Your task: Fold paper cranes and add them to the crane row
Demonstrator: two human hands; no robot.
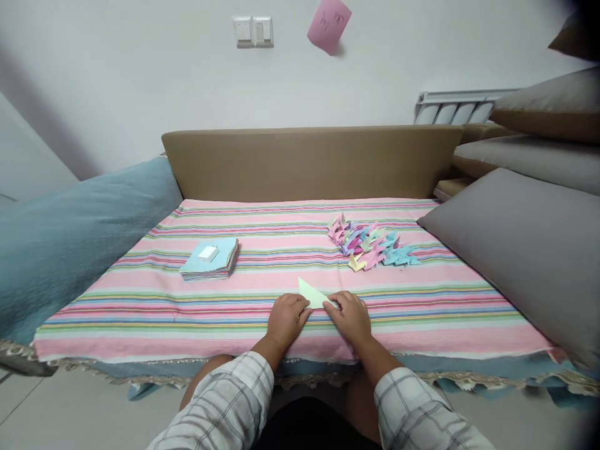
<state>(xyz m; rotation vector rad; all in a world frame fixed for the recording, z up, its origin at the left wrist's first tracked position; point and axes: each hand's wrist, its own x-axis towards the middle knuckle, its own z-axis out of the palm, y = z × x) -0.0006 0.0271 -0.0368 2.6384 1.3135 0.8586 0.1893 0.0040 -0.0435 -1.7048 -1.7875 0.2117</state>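
Observation:
Between my hands is a pale green sheet of paper [313,295], folded into a triangle with one point toward the sofa back. My left hand [287,317] pinches its left corner between thumb and fingers. At the right corner, my right hand [350,317] grips the paper the same way. Beyond my right hand lies a pile of folded paper cranes [368,242] in pink, purple, blue and yellow. Off to the left rests a stack of square coloured paper [210,265], blue on top, with a small white block [208,253] on it.
A pink striped cloth [262,225] covers the seat. Grey cushions [520,250] are piled at the right, and a blue-covered armrest [89,219] rises at the left. The brown backrest [309,164] stands against the wall, below a pink note [329,26] and light switches [254,31].

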